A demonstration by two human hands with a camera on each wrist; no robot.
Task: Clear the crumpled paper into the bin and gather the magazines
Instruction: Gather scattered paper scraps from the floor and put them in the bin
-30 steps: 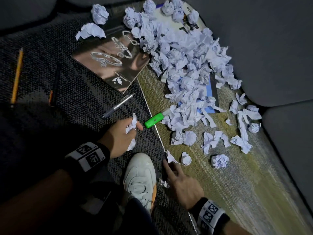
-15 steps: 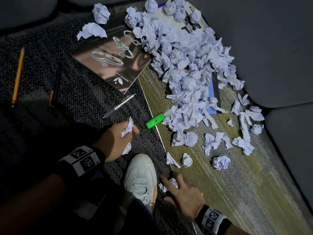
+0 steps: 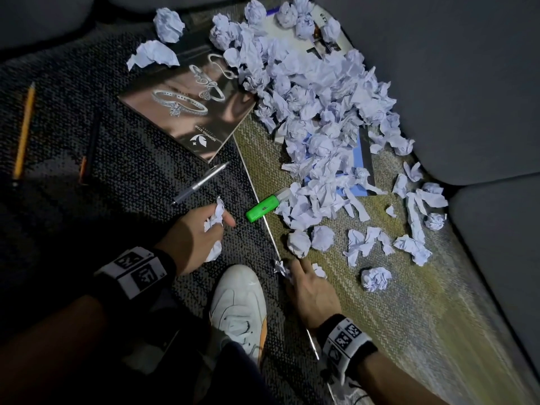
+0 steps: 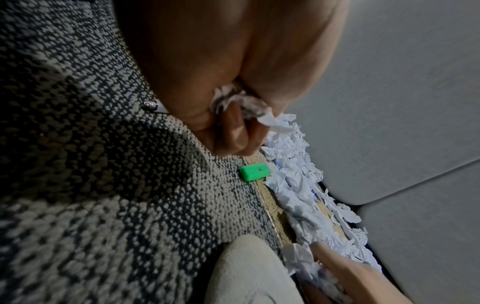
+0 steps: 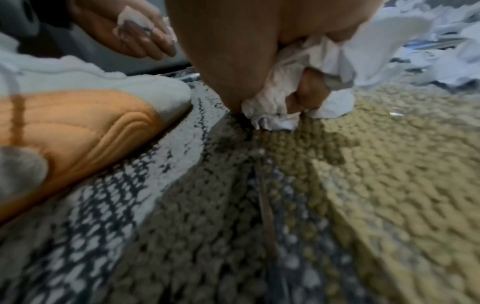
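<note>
Dark speckled carpet [image 3: 122, 182] meets olive carpet [image 3: 380, 317]; both hands, left [image 3: 195, 232] and right [image 3: 312, 293], grip crumpled paper [image 3: 214, 217].

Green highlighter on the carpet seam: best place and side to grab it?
Probably pinch the green highlighter across its bare green body, coming from the dark-carpet side by the left hand. It lies flat, and its far capped end touches the crumpled paper pile.
</note>
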